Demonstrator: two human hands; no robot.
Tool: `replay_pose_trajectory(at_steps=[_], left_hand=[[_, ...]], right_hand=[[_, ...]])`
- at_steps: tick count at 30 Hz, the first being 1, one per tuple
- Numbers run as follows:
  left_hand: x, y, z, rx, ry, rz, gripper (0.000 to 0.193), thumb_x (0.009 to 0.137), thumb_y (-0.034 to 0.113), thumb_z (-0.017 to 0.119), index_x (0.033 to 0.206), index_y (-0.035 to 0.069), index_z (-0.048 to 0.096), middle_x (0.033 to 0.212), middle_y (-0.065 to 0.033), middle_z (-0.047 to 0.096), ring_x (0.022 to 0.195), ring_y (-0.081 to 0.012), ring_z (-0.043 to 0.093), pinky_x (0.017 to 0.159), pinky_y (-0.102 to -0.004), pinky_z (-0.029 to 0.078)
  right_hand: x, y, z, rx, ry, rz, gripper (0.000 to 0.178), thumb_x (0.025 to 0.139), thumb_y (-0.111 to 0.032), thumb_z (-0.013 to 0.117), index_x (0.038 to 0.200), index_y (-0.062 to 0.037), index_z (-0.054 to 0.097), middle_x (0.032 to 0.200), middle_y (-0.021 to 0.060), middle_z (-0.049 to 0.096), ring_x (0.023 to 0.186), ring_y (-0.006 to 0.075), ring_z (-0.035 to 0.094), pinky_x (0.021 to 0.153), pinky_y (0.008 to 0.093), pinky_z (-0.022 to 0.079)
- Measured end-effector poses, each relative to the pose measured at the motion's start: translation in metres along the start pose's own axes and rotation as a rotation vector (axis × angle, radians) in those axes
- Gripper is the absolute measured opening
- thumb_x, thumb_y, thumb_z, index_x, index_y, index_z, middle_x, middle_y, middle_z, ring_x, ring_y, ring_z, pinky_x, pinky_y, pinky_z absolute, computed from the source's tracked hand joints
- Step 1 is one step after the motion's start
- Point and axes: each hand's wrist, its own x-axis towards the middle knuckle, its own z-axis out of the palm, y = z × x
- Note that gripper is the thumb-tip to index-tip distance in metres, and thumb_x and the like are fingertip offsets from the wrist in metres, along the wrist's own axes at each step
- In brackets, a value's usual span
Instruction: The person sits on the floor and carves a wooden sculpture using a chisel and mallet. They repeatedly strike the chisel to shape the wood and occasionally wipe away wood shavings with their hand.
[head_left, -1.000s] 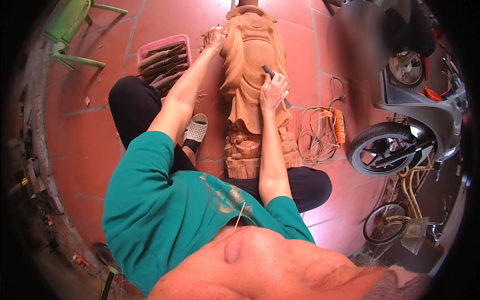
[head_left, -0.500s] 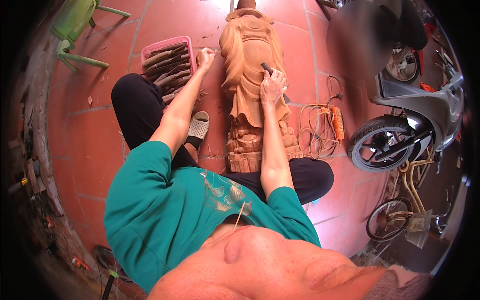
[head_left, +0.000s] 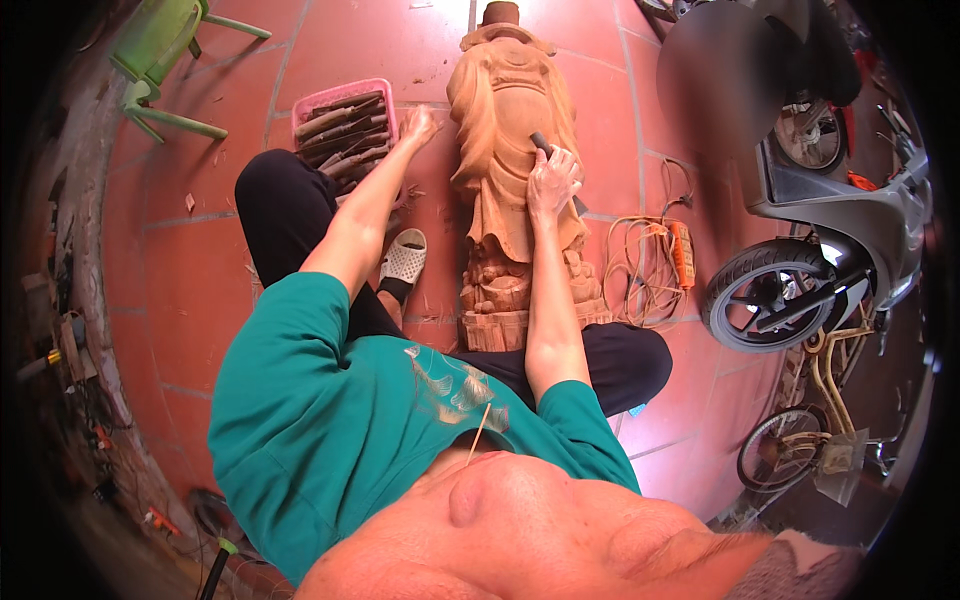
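Note:
A carved wooden statue [head_left: 515, 120] of a robed figure in a brimmed hat lies on the tiled floor, its base towards me. My right hand [head_left: 553, 187] rests on the robe's right side, fingers wrapped round a dark grey stick-like tool [head_left: 541, 143]. One end of the tool pokes out above the hand; a dark bit shows below it, and the kind cannot be made out. To the left of the statue, my left hand [head_left: 419, 127] hovers with fingers curled in, nothing visible in it. Beside it stands a pink basket [head_left: 300, 112] filled with wooden-handled tools [head_left: 345, 130].
An orange power strip [head_left: 683, 255] with a tangled cord [head_left: 630, 265] lies right of the statue. Farther right are a grey motorbike [head_left: 850, 215] and a bicycle [head_left: 785, 445]. A green chair [head_left: 155, 45] stands at the far left. Wood chips [head_left: 190, 203] dot the floor.
The whole scene has shifted slightly right and down in view. Both hands keep about the same place beside and on the statue, the right still gripping the dark tool.

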Motion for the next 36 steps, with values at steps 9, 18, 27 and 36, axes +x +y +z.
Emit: replay_pose_trajectory(at_steps=[9, 18, 27, 36], left_hand=[[0.010, 0.016, 0.001, -0.571, -0.050, -0.401, 0.012, 0.079, 0.015, 0.073, 0.089, 0.008, 0.074, 0.064, -0.0047, 0.066, 0.048, -0.0142, 0.057, 0.043, -0.0281, 0.045], [0.012, 0.009, -0.025, -0.921, -0.093, -0.414, 0.012, 0.077, 0.008, 0.071, 0.087, 0.004, 0.075, 0.060, -0.0015, 0.063, 0.043, -0.0099, 0.049, 0.039, -0.0259, 0.037], [-0.001, 0.018, -0.056, -1.066, 0.016, -0.329, 0.008, 0.079, 0.008, 0.074, 0.086, 0.005, 0.075, 0.066, 0.0008, 0.066, 0.051, -0.0057, 0.051, 0.045, -0.0214, 0.037], [0.024, 0.057, -0.068, -1.060, 0.107, -0.155, 0.012, 0.082, 0.011, 0.074, 0.093, 0.005, 0.076, 0.083, -0.0038, 0.073, 0.063, -0.0060, 0.062, 0.056, -0.0220, 0.048]], right_hand=[[0.002, -0.004, 0.000, 0.028, -0.022, 0.010, 0.030, 0.095, -0.039, 0.056, 0.114, -0.0147, 0.059, 0.115, 0.0008, 0.055, 0.110, 0.0220, 0.053, 0.087, 0.0478, 0.041], [0.003, -0.010, 0.002, 0.072, -0.055, 0.033, 0.030, 0.096, -0.038, 0.055, 0.115, -0.0145, 0.059, 0.118, 0.0032, 0.056, 0.116, 0.0253, 0.052, 0.092, 0.0509, 0.040], [0.004, -0.020, 0.000, 0.107, -0.041, 0.020, 0.029, 0.096, -0.036, 0.056, 0.115, -0.0145, 0.059, 0.115, 0.0033, 0.058, 0.115, 0.0255, 0.052, 0.091, 0.0500, 0.041], [0.002, -0.009, 0.003, 0.026, -0.001, -0.021, 0.030, 0.094, -0.036, 0.059, 0.115, -0.0145, 0.059, 0.113, 0.0003, 0.055, 0.109, 0.0213, 0.053, 0.084, 0.0457, 0.041]])
